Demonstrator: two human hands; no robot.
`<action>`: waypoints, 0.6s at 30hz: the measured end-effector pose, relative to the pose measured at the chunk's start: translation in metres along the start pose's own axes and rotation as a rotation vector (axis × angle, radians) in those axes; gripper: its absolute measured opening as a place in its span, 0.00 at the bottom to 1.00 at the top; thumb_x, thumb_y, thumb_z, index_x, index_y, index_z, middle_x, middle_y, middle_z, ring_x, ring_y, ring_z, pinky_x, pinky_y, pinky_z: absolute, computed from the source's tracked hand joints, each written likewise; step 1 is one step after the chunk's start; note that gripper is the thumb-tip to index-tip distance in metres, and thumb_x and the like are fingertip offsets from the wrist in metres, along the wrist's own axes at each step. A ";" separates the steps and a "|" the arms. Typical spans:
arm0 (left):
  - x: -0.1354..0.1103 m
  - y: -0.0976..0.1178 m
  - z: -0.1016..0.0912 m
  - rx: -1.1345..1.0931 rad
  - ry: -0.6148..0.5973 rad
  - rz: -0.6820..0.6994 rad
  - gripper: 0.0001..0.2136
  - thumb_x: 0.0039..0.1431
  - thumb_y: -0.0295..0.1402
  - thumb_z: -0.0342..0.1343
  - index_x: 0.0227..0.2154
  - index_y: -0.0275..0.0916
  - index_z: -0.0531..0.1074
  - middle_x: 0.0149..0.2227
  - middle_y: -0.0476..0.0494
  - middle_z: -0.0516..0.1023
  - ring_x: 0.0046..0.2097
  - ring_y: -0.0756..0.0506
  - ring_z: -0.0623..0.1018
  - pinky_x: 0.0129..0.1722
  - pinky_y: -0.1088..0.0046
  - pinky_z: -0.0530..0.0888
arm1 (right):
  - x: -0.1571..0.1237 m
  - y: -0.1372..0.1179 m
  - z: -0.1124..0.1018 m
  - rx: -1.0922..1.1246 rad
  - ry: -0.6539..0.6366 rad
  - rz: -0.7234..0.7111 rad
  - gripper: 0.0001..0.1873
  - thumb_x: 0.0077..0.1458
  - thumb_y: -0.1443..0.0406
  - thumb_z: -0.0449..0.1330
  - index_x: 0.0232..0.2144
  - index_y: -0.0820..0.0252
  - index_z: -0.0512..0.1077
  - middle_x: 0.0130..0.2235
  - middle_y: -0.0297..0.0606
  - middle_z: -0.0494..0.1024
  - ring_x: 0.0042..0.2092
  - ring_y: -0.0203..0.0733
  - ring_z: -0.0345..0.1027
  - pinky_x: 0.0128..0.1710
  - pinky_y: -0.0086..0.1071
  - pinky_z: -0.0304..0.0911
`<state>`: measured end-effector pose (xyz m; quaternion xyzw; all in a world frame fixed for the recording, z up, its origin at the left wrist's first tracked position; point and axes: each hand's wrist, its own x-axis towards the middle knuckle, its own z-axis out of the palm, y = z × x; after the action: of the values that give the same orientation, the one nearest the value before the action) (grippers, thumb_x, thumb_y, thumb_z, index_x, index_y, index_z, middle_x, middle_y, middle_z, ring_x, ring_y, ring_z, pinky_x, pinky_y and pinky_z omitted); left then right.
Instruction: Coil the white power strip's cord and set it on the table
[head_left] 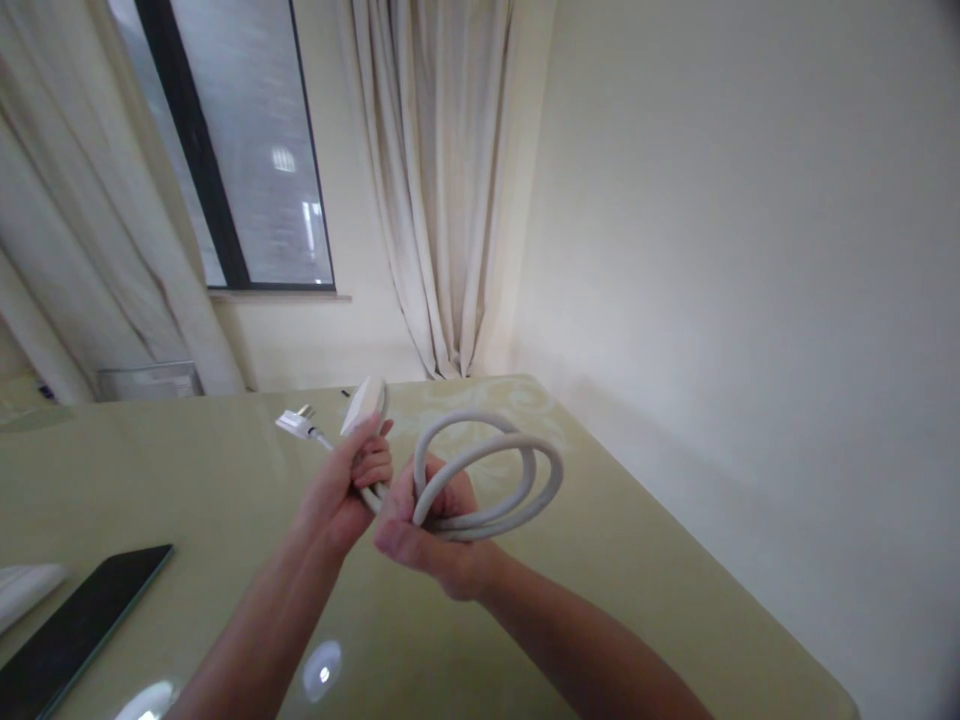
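A thick white power cable (pixel 517 470) is wound into loops above the glossy yellow-green table (pixel 637 560). My right hand (pixel 427 530) is closed around the bundled loops at their lower left. My left hand (pixel 349 490) is closed on the cable's end, gripping a white oval block (pixel 365 404) that sticks up above the fingers. A white plug (pixel 296 423) pokes out to the left of that hand, just over the tabletop.
A dark flat slab (pixel 75 630) lies near the table's left front edge, with a white object (pixel 26 590) beside it. A clear box (pixel 150 380) stands by the window (pixel 247 150). Cream curtains (pixel 435 180) hang in the corner; a bare wall runs along the right.
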<state>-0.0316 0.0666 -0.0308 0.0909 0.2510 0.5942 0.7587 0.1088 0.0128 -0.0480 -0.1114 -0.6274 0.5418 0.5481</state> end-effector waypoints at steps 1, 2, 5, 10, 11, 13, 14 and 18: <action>0.000 -0.001 -0.001 0.016 -0.005 0.011 0.13 0.64 0.24 0.61 0.29 0.39 0.62 0.19 0.61 0.59 0.14 0.59 0.57 0.10 0.87 0.56 | -0.001 0.000 -0.001 0.021 -0.035 0.017 0.20 0.55 0.52 0.70 0.29 0.52 0.64 0.25 0.29 0.66 0.26 0.36 0.57 0.25 0.33 0.55; 0.000 -0.002 -0.001 0.029 -0.009 0.032 0.14 0.63 0.23 0.61 0.28 0.40 0.61 0.18 0.62 0.57 0.13 0.59 0.56 0.10 0.87 0.55 | 0.000 -0.001 -0.002 0.059 -0.068 0.024 0.18 0.55 0.53 0.70 0.30 0.52 0.65 0.25 0.29 0.67 0.25 0.36 0.57 0.26 0.33 0.55; -0.002 -0.009 0.004 0.028 -0.019 0.128 0.17 0.60 0.19 0.61 0.26 0.41 0.58 0.18 0.64 0.52 0.13 0.59 0.54 0.10 0.86 0.52 | 0.005 -0.002 -0.011 0.187 -0.046 -0.016 0.19 0.52 0.54 0.72 0.41 0.52 0.70 0.24 0.26 0.68 0.23 0.36 0.59 0.27 0.34 0.57; -0.008 -0.013 0.016 -0.034 -0.012 0.341 0.16 0.61 0.17 0.59 0.26 0.40 0.59 0.18 0.64 0.50 0.13 0.59 0.53 0.11 0.84 0.52 | 0.017 -0.004 -0.024 0.371 0.261 -0.064 0.21 0.48 0.51 0.71 0.36 0.52 0.68 0.23 0.23 0.59 0.23 0.34 0.52 0.30 0.34 0.58; -0.009 -0.015 0.018 -0.024 -0.013 0.376 0.14 0.61 0.17 0.59 0.27 0.39 0.62 0.18 0.64 0.51 0.14 0.60 0.54 0.11 0.84 0.53 | 0.018 -0.004 -0.026 0.400 0.297 -0.053 0.20 0.51 0.52 0.70 0.31 0.53 0.64 0.21 0.21 0.54 0.21 0.33 0.47 0.29 0.33 0.56; -0.011 -0.018 0.019 0.007 -0.028 0.427 0.12 0.59 0.18 0.62 0.29 0.38 0.66 0.19 0.64 0.54 0.14 0.60 0.54 0.12 0.84 0.54 | 0.019 -0.003 -0.030 0.444 0.345 -0.028 0.25 0.54 0.53 0.68 0.24 0.54 0.55 0.18 0.19 0.46 0.19 0.31 0.37 0.25 0.32 0.49; -0.012 -0.020 0.019 0.020 -0.043 0.442 0.12 0.58 0.18 0.63 0.30 0.38 0.66 0.19 0.63 0.55 0.15 0.60 0.54 0.13 0.84 0.55 | 0.019 -0.003 -0.032 0.456 0.362 -0.014 0.26 0.54 0.53 0.67 0.23 0.54 0.53 0.17 0.19 0.44 0.19 0.31 0.34 0.24 0.32 0.47; -0.014 -0.026 0.019 0.030 -0.115 0.461 0.17 0.53 0.18 0.68 0.26 0.38 0.63 0.19 0.63 0.55 0.16 0.60 0.55 0.15 0.84 0.57 | 0.023 -0.006 -0.046 0.487 0.405 0.020 0.25 0.54 0.55 0.67 0.23 0.54 0.54 0.17 0.19 0.44 0.19 0.31 0.33 0.24 0.31 0.48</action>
<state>-0.0024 0.0494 -0.0223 0.1906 0.1886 0.7419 0.6146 0.1398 0.0526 -0.0389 -0.0889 -0.3563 0.6482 0.6671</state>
